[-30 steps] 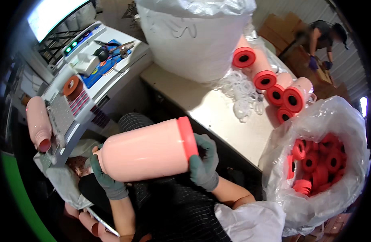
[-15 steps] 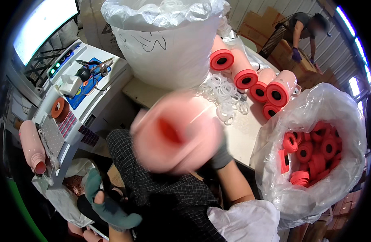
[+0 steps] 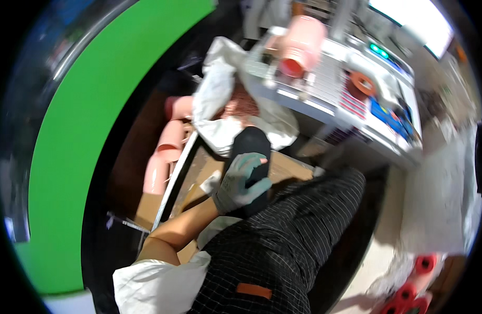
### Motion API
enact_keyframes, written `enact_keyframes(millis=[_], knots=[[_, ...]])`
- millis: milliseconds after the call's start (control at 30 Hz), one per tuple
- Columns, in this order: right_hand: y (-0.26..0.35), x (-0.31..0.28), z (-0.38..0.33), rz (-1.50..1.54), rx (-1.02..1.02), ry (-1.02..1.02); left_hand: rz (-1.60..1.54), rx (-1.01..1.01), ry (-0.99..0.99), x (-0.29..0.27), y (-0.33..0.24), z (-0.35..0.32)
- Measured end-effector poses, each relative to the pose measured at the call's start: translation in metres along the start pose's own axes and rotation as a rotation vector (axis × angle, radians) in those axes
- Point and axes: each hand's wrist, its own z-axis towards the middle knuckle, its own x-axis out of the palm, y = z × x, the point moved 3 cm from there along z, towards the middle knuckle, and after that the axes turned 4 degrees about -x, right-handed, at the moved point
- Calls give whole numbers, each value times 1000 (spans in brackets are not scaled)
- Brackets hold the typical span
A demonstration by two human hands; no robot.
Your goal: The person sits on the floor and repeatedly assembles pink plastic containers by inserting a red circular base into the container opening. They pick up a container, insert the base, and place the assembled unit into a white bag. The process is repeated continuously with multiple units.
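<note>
My left hand point(image 3: 241, 183), in a grey-green glove with a bare fingertip showing, is in the middle of the view. Its fingers are curved and apart, with nothing visible between them. Behind it is a dark rounded shape point(image 3: 251, 142), perhaps my shoe; I cannot tell whether the hand touches it. Left of the hand, several pink mugs point(image 3: 171, 137) with handles lie in a row beside a pale metal edge point(image 3: 176, 180). A pink bottle point(image 3: 303, 44) lies on the white workbench point(image 3: 319, 102) ahead, its mouth facing me. My right hand is out of view.
A white sack point(image 3: 212, 123) with copper-coloured bits stands beyond my left hand. Brown tape point(image 3: 360, 85) and a blue mat point(image 3: 390, 118) lie on the workbench. At far right are a big white bag point(image 3: 434, 209) and red-lidded pink containers point(image 3: 424, 264). A green strip point(image 3: 84, 152) curves at left.
The view has swung left. The blurred pink vessel and my right hand have left the picture. My left hand now appears mid-view, and the row of pink mugs shows more fully.
</note>
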Motion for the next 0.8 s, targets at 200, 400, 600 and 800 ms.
enact_keyframes(millis=[200,400,600,800], knots=[[35,60,-37,-381,-90,33,798,-609,-585,-106,220,-217],[66,87,-102,-231,-174,147,292,-1953,-1435,-202,289,-344],[240,266,-287,574,-126,980,312,-1587,-1363,-248,294,-360],[355,310,-516,550,-20,1714,370,-913,-926,-173,147,-292]])
